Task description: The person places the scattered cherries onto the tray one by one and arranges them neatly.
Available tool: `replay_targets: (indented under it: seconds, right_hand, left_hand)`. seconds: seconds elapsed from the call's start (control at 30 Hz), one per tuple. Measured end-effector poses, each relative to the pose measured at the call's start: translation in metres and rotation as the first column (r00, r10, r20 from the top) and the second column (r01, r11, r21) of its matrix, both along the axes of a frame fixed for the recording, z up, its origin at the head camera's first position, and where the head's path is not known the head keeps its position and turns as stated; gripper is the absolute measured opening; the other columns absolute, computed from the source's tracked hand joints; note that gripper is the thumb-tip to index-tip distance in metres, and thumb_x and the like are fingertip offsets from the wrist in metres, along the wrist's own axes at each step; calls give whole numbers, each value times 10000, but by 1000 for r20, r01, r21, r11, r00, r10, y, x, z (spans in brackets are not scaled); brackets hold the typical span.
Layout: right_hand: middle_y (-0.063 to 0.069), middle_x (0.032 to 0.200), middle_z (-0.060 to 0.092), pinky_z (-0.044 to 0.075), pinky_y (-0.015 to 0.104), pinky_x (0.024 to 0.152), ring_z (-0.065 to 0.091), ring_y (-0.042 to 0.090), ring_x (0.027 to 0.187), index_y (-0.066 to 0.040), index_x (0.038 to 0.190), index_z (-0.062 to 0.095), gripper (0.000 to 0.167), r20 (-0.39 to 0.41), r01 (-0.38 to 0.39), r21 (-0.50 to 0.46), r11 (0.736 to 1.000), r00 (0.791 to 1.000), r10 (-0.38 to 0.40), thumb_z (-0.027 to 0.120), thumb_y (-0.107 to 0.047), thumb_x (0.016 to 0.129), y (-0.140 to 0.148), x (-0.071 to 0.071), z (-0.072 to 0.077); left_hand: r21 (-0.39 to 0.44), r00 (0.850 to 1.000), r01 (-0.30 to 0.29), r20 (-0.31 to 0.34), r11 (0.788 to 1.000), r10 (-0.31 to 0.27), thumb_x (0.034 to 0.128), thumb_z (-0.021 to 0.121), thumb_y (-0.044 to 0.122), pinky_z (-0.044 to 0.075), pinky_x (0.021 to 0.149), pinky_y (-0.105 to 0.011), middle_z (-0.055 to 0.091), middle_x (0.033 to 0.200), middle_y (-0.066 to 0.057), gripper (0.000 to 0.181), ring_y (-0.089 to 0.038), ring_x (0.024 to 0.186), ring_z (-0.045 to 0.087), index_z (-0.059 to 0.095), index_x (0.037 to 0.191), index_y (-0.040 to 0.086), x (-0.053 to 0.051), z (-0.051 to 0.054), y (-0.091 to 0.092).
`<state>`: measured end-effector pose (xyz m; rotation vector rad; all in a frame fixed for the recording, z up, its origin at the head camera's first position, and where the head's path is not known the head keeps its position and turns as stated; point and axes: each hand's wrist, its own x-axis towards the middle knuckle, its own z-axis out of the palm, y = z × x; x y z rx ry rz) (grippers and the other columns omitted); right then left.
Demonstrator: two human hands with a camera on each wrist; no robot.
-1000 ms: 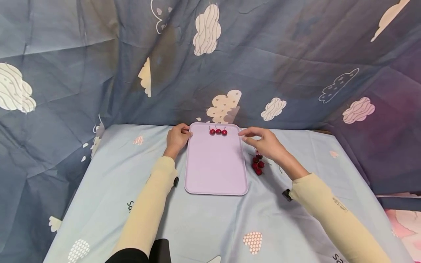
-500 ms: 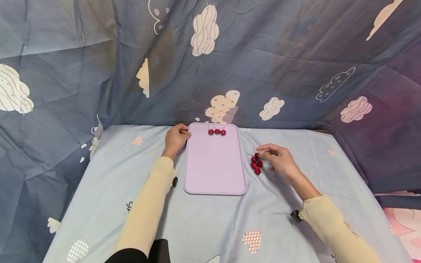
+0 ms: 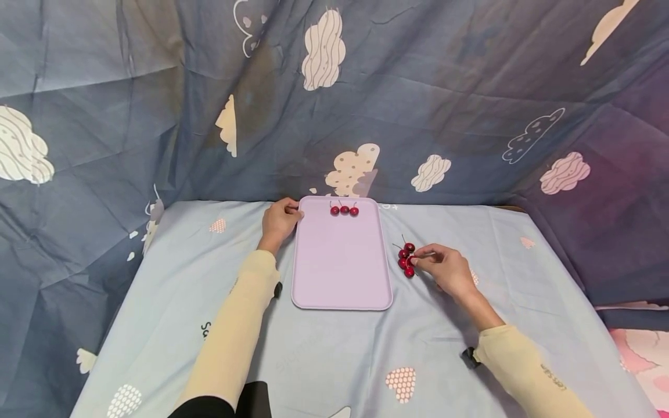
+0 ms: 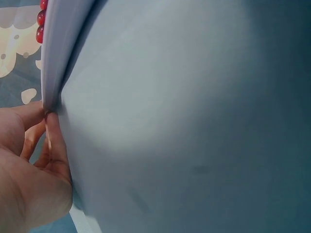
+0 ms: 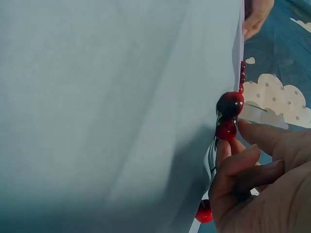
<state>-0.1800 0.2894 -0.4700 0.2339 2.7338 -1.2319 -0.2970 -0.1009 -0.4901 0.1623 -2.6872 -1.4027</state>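
Note:
A pale purple tray (image 3: 342, 261) lies flat on the cloth-covered table. My left hand (image 3: 280, 222) pinches its left rim near the far corner, thumb and fingers meeting there in the left wrist view. Near the tray's far edge sit three dark red cherries (image 3: 344, 209) in a row, stems away from me. To the right of the tray is a small cluster of loose cherries (image 3: 409, 271) with thin stems. My right hand (image 3: 446, 270) reaches in from the right, its thumb and index finger pinching one cherry (image 5: 226, 131), partly hidden by the fingertips.
Pale blue cloth (image 3: 334, 360) printed with hearts covers the table. A dark blue curtain (image 3: 272, 151) with cloud prints hangs directly behind the tray and along the left; a purplish one (image 3: 590, 232) closes off the right.
My right hand has moved from the tray's far right rim down to the cherry cluster, and now pinches a cherry there. My left hand stays on the tray.

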Motion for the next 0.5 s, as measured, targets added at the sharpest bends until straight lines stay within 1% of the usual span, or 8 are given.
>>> replay_targets:
  seconds: [0.2, 0.27, 0.33, 0.43, 0.5]
  right_hand:
    - [78, 941, 790, 503, 303, 486, 573, 113, 511, -173, 1138, 762, 272, -73, -17, 91, 996, 997, 24, 814, -335, 926, -3, 2, -5]
    - [67, 940, 797, 499, 286, 522, 606, 112, 586, -170, 1135, 769, 273, -87, -20, 118, 993, 996, 31, 817, -336, 924, -5, 2, -4]
    - [67, 943, 800, 495, 280, 530, 616, 120, 597, -169, 1131, 769, 268, -89, -19, 131, 991, 996, 31, 816, -332, 923, -6, 2, -3]
    - [52, 944, 810, 480, 266, 613, 639, 116, 704, -174, 1123, 779, 251, -101, -18, 159, 987, 994, 34, 813, -316, 920, -7, 2, -2]
    - [46, 940, 814, 484, 270, 658, 659, 121, 732, -174, 1115, 781, 235, -108, -17, 170, 985, 993, 36, 810, -297, 917, -7, 2, -3]
  left_hand:
    - [6, 1000, 3, 18, 1000, -3, 968, 765, 171, 530, 1041, -454, 778, 1128, -150, 246, -322, 1082, 722, 751, 1181, 49, -1, -1, -1]
    - [6, 1000, 4, 19, 1000, -4, 967, 766, 172, 527, 1045, -452, 779, 1129, -148, 248, -321, 1085, 721, 751, 1183, 49, -1, -1, -1]
    - [4, 1000, 6, 18, 1000, -6, 967, 763, 171, 524, 1047, -452, 778, 1131, -150, 250, -322, 1088, 720, 751, 1185, 47, -1, 0, -1]
    - [2, 1000, 8, 18, 1000, -8, 970, 761, 169, 523, 1045, -455, 774, 1134, -156, 250, -324, 1089, 716, 747, 1186, 43, -1, 1, -1]
    - [1, 1000, 8, 15, 1000, -8, 971, 759, 166, 524, 1041, -459, 772, 1134, -161, 250, -327, 1086, 714, 746, 1187, 40, -1, 1, -1]
